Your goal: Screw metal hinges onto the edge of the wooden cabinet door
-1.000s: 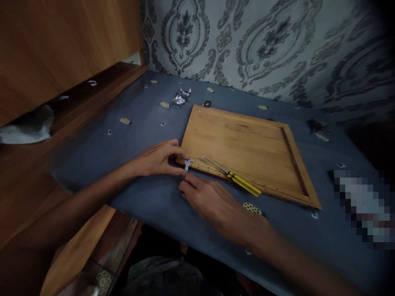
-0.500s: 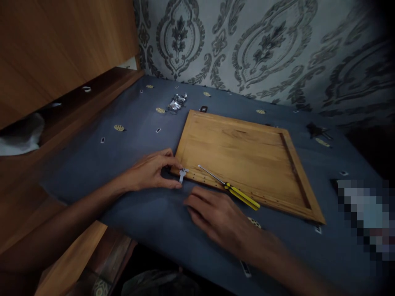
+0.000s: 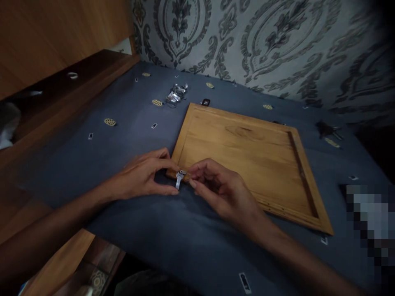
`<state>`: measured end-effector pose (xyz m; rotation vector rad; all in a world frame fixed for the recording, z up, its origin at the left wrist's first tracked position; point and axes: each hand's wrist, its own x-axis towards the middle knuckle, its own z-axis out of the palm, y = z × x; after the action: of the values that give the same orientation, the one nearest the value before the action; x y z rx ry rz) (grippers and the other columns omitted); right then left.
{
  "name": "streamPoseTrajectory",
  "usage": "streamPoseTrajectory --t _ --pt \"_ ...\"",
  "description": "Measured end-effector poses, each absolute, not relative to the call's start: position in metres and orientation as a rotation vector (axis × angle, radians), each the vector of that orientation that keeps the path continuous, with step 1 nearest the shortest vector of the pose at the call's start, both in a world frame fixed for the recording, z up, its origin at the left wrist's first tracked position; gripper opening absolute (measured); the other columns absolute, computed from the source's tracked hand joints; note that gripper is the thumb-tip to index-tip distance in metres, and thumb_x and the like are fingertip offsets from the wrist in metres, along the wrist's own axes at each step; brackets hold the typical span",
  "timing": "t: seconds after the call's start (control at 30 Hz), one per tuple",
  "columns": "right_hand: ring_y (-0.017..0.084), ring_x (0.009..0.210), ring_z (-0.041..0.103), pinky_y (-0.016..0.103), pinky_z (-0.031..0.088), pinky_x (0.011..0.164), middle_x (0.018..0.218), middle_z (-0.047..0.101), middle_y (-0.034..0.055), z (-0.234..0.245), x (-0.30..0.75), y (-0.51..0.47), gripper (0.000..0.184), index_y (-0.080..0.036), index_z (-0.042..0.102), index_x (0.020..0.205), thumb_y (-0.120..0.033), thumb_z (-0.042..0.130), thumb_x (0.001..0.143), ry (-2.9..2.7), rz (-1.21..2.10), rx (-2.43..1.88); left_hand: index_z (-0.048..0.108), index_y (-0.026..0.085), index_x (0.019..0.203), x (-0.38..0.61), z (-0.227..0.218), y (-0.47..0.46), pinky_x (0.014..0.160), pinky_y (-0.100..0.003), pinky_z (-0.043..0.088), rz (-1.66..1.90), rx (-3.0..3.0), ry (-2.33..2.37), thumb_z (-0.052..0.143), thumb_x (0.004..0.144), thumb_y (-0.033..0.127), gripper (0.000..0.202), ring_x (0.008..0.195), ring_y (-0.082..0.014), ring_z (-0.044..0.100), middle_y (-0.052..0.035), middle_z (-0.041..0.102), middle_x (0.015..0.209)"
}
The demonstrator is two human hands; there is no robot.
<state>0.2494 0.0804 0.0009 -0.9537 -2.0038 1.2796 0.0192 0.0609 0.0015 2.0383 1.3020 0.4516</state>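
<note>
A small silver metal bracket (image 3: 179, 179) sits at the near left corner of a flat wooden panel (image 3: 247, 148) lying on a blue patterned cloth (image 3: 117, 139). My left hand (image 3: 143, 177) rests on the cloth beside that corner, thumb and forefinger pinched on the bracket. My right hand (image 3: 225, 193) lies over the panel's near edge, fingers curled and fingertips pinched together right beside the bracket. What they pinch is too small to make out. The yellow-handled screwdriver does not show; the hand covers the spot where it lay.
A heap of silver metal fittings (image 3: 175, 93) lies on the cloth beyond the panel's far left corner. A dark bunch of small items (image 3: 325, 129) sits far right. A dark wooden ledge (image 3: 61, 88) runs along the left; patterned wallpaper (image 3: 262, 45) rises behind.
My right hand moved from the cloth up and left to the bracket and closed its fingers into a pinch, covering the screwdriver. My left hand stayed on the bracket.
</note>
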Motion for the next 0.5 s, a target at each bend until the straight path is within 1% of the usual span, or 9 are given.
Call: streamPoseTrajectory --t 0.17,0.33,0.5 --pt "0.012 0.069 0.061 0.024 0.050 0.062 0.081 0.066 0.0016 -0.004 0.245 0.091 0.010 -0.020 0.061 0.101 -0.023 0.061 0.091 -2.003 1.376 -0.959 0.071 0.027 0.108 0.019 0.000 0.061 0.077 -0.026 0.043 0.466 2.036 1.313 0.076 0.083 0.047 0.033 0.091 -0.0147 0.055 0.0012 0.053 0.097" --pt "0.012 0.067 0.061 0.025 0.049 0.060 0.083 0.068 0.0016 -0.008 0.245 0.096 0.013 -0.020 0.059 0.102 -0.018 0.061 0.090 -2.040 1.393 -0.961 0.071 0.028 0.109 0.019 -0.005 0.060 0.076 -0.026 0.042 0.506 2.048 1.310 0.077 0.082 0.049 0.035 0.089 -0.0149 0.055 0.0010 0.054 0.096" --pt "0.011 0.067 0.062 0.023 0.049 0.059 0.080 0.067 0.0003 -0.008 0.242 0.097 0.015 -0.020 0.059 0.102 -0.014 0.061 0.089 -2.048 1.388 -0.973 0.070 0.030 0.110 0.020 -0.007 0.060 0.076 -0.026 0.042 0.509 2.068 1.307 0.075 0.085 0.049 0.032 0.089 -0.0146 0.055 0.0014 0.054 0.097"
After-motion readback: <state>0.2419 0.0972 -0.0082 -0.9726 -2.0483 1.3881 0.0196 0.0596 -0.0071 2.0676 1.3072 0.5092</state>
